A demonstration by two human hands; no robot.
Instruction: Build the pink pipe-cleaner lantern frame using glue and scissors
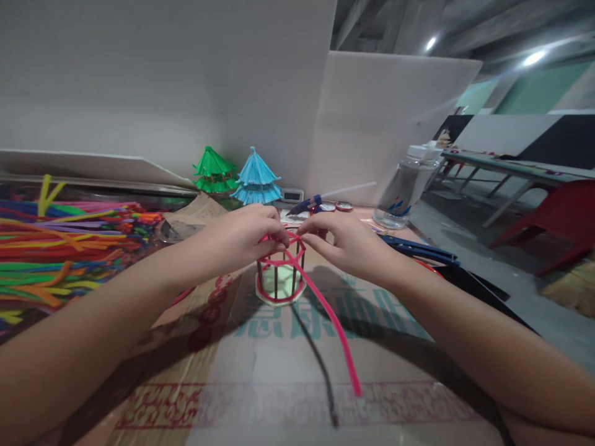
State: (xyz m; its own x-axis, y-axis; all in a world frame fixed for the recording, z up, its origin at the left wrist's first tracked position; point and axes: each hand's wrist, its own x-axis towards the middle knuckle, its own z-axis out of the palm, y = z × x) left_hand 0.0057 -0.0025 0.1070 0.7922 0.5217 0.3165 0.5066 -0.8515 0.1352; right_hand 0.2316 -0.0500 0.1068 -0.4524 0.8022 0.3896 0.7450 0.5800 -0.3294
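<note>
A small cage-like frame of thin brown posts and pink fuzzy stems is stood upright on the printed tabletop covering, between the hands. The pale green, many-sided base, posts and pink upper ring appear done; the top seems unfinished, since a long pink fuzzy strip is left trailing. The ring is apparently pinched by the left hand and right hand, though exactly what is gripped cannot be told.

Head-worn view, forward and down
</note>
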